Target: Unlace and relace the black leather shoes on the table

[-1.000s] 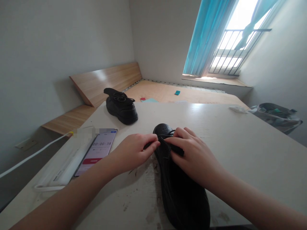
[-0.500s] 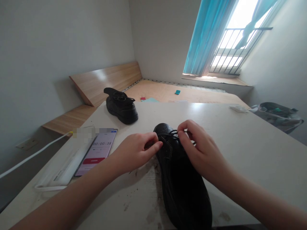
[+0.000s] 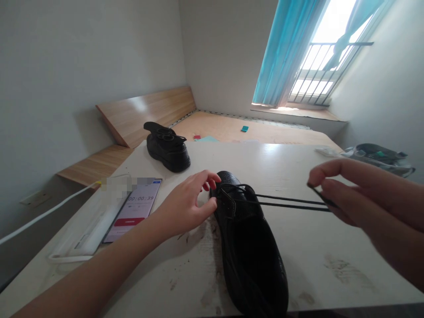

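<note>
The near black shoe [image 3: 245, 238] stands sole-down on the tabletop [image 3: 298, 247], its long axis running from the toe at eleven o'clock to the heel at five. From the left hand [image 3: 185, 203], it lies at about four o'clock, its toe end right by the fingertips; the left is the nearer hand. The right hand [image 3: 371, 194] is well apart from it, at about two o'clock from its middle. Between them, two strands of black lace [image 3: 291, 206] run nearly straight from the shoe's front toward three o'clock.

The right fingers pinch the lace, a short end poking out at their tips. The left fingers are curled with a gap between thumb and forefinger, gripping nothing visible; whether they touch the shoe's edge, I cannot tell.
</note>
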`<state>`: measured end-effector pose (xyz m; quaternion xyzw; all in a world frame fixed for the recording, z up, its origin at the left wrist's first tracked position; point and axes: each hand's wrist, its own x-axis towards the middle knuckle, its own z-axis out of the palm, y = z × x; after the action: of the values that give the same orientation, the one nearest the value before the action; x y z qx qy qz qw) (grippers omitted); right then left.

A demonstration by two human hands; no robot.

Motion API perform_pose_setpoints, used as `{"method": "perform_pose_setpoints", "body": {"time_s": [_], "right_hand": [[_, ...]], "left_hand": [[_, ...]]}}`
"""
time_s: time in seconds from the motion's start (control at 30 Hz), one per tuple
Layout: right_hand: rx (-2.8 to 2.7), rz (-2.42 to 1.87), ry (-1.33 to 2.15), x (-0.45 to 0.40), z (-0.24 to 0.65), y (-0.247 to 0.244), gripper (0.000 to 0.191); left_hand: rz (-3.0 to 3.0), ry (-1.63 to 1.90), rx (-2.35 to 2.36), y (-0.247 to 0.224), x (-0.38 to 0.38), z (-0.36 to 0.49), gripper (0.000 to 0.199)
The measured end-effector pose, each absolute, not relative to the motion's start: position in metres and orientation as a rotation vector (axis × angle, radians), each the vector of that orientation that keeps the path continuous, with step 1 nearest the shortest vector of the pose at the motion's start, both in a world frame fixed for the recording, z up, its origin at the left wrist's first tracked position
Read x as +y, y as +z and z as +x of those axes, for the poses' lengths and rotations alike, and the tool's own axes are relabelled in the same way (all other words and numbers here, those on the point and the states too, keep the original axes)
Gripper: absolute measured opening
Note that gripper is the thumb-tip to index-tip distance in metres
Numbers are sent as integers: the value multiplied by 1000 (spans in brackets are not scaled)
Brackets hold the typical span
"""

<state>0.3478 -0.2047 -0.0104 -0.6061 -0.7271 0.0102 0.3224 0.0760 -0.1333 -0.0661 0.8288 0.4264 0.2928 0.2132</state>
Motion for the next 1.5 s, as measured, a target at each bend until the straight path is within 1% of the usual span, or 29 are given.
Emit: {"method": "perform_pose_setpoints", "body": {"time_s": [0.03,0.1,0.17,0.23,0.33,0.4,0.53,0.63,0.8,0.87,0.93,1.0,1.03,1.13,1.2,1.3,1.37,1.43,1.47,1.5], "right_hand": [[-1978,-1645,-93,-201,346,-10,30],[-2166,-1736,-261,-195,341,-10,39],[-2363,-1781,-218,-190,336,-13,48],[-2499,-1765,-69,-188,330,-13,51],[-2546,-1611,106,-190,326,-7,49],[-2530,-1472,151,-192,323,-1,45],[-2498,-1267,194,-196,318,5,39],[-2430,-1260,314,-196,313,2,37],[-2369,-1214,522,-197,304,-7,33],[-2385,-1133,524,-198,301,-6,30],[-2362,-1071,535,-200,299,-3,27],[-2276,-1055,578,-200,298,1,28],[-2227,-1057,608,-200,298,2,30],[-2134,-1060,663,-201,297,3,32],[-2116,-1046,644,-202,295,1,28],[-2117,-1033,603,-205,290,-4,20],[-2054,-1046,661,-205,286,-8,18],[-1911,-1061,890,-203,285,-12,16],[-1807,-1046,1044,-201,286,-13,17],[-1690,-1016,1189,-198,287,-14,18]], "left_hand": [[2308,806,1152,-66,-133,76,31],[2329,801,1094,-66,-133,77,31],[2344,805,1062,-65,-133,77,26],[2353,833,1055,-65,-133,78,23],[2366,886,1062,-64,-134,78,20],[2375,908,1046,-64,-135,78,20],[2397,866,954,-65,-140,79,32],[2388,832,903,-65,-141,81,39],[2402,863,796,-69,-145,85,41],[2385,993,743,-70,-148,86,37],[2415,1131,700,-71,-150,87,24],[2516,1184,644,-72,-152,89,14],[2569,1176,613,-72,-152,89,13],[2622,1148,555,-73,-152,91,34],[2613,1095,558,-72,-154,92,38],[2528,977,563,-68,-161,94,33],[2427,913,541,-63,-166,94,21],[2305,848,544,-59,-170,93,7],[2232,829,556,-57,-170,92,5],[2151,813,569,-57,-170,91,9]]}}
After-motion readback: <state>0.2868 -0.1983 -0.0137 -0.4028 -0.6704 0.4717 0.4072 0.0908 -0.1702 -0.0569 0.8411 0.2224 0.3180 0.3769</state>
